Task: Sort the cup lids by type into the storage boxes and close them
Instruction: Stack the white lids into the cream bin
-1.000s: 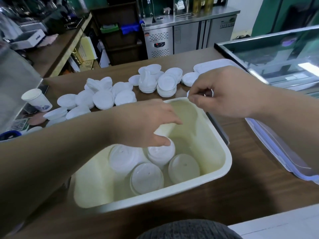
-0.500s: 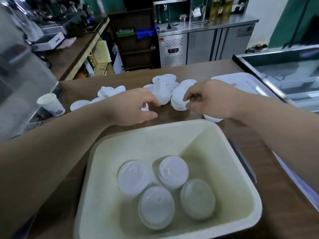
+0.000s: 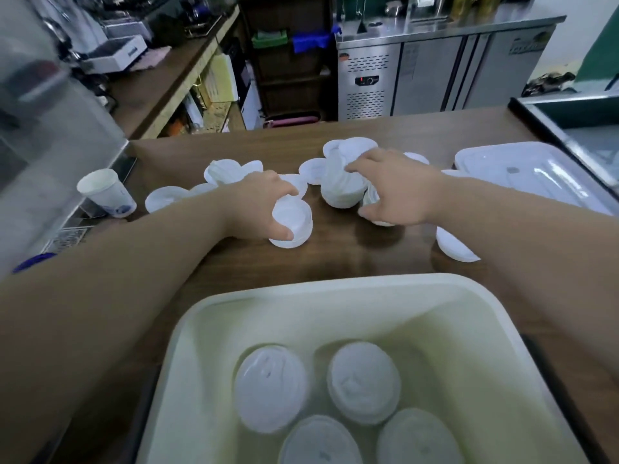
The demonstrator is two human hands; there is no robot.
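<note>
A cream storage box (image 3: 335, 289) stands open at the near edge of the wooden counter, with several white cup lids (image 3: 363, 381) lying in its bottom. Beyond it, my left hand (image 3: 259, 204) grips a short stack of white lids (image 3: 294, 226) resting on the counter. My right hand (image 3: 395, 189) reaches into the pile of loose lids (image 3: 338, 185) and closes its fingers around a small stack there, mostly hidden under the palm. More lids (image 3: 221, 172) lie scattered to the left.
A flat white box lid (image 3: 522, 172) lies at the right by a glass display case (image 3: 569, 115). One lid (image 3: 455, 246) sits alone near my right forearm. A paper cup (image 3: 105, 192) stands at the left edge. Steel fridges and shelves lie behind the counter.
My left hand left the box after dropping a stack, reached to the pile and closed on another stack. My right hand moved forward into the lid pile. The view tilted up.
</note>
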